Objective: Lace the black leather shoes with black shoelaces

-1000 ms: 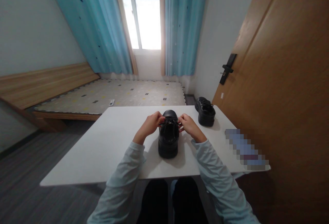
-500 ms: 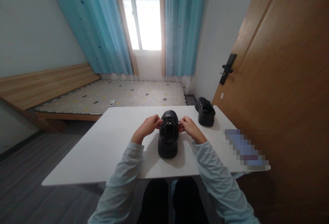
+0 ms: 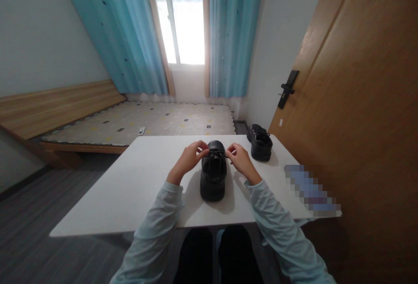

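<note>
A black lace-up shoe (image 3: 213, 178) stands on the white table (image 3: 130, 188), heel toward me and toe pointing away. My left hand (image 3: 190, 158) pinches the shoe's lace at its left side. On the shoe's right side my right hand (image 3: 239, 158) pinches the lace as well. Both hands hover just above the laced front of the shoe, fingers closed on the thin black lace (image 3: 216, 155). A second black shoe (image 3: 260, 142) sits at the table's far right corner, away from both hands.
A blurred-out flat item (image 3: 310, 190) lies on the table's right edge. A wooden door (image 3: 359, 101) with a black handle (image 3: 286, 88) stands close on the right. Behind the table are a low bed (image 3: 143, 121), blue curtains and a window.
Both hands have lifted a little and moved toward the shoe's toe end, still pinching the lace. The shoes have not moved.
</note>
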Demonstrator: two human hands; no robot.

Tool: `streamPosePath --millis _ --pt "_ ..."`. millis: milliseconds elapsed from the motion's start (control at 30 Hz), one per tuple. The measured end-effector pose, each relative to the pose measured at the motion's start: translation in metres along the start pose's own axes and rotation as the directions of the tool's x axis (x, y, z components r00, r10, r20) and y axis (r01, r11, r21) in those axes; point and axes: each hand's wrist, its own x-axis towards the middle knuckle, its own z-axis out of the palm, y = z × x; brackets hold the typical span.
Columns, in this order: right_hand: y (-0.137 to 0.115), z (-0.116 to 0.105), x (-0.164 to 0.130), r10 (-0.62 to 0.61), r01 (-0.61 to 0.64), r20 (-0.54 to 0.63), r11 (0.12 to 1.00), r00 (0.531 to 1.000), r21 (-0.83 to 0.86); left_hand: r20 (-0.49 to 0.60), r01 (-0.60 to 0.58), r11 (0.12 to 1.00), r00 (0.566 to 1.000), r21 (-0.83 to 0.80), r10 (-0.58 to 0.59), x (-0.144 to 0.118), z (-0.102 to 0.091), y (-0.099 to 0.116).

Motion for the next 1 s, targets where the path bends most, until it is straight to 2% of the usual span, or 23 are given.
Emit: streamPosePath --millis 67,133,200,267,367,567,667,733,800,900,1000 --pt "-0.003 -0.003 -0.002 -0.104 0.104 -0.024 0.994 0.994 -0.025 -0.025 -0.027 0.997 0.999 -0.067 0.025 -0.001 -0.004 0.006" --pt "-0.009 -0.008 -0.005 -0.237 0.237 -0.008 0.971 0.971 -0.047 0.023 -0.048 0.994 0.998 -0.094 0.05 -0.003 -0.009 0.01" --pt "-0.015 -0.013 -0.009 -0.382 0.389 0.08 0.916 0.921 -0.102 0.132 -0.071 0.992 0.988 -0.103 0.085 -0.005 -0.014 0.014" --pt "-0.021 -0.018 -0.012 -0.476 0.508 0.196 0.843 0.857 -0.175 0.217 -0.094 0.991 0.97 -0.092 0.112 -0.007 -0.016 0.014" --pt "-0.028 -0.02 -0.016 -0.49 0.575 0.314 0.761 0.813 -0.3 0.249 -0.149 0.989 0.957 -0.024 0.15 -0.008 -0.014 0.012" --pt "-0.037 -0.009 -0.024 -0.439 0.574 0.37 0.629 0.819 -0.525 0.242 -0.225 0.969 0.95 0.1 0.196 -0.006 -0.005 0.003" --pt "-0.04 -0.005 -0.028 -0.442 0.574 0.367 0.592 0.819 -0.566 0.229 -0.257 0.96 0.947 0.114 0.226 -0.003 -0.004 0.001" --pt "-0.039 -0.005 -0.028 -0.462 0.575 0.344 0.624 0.817 -0.529 0.202 -0.272 0.957 0.947 0.099 0.248 -0.001 -0.005 0.002" --pt "-0.036 -0.008 -0.024 -0.486 0.566 0.29 0.704 0.824 -0.428 0.14 -0.273 0.959 0.955 0.077 0.261 0.0 -0.006 0.004" --pt "-0.033 -0.014 -0.016 -0.473 0.498 0.167 0.848 0.865 -0.181 0.009 -0.24 0.97 0.971 0.025 0.24 0.001 -0.006 0.009" --pt "-0.033 -0.02 -0.007 -0.376 0.377 0.071 0.926 0.924 -0.003 -0.072 -0.198 0.977 0.979 -0.074 0.193 0.002 -0.003 0.014"
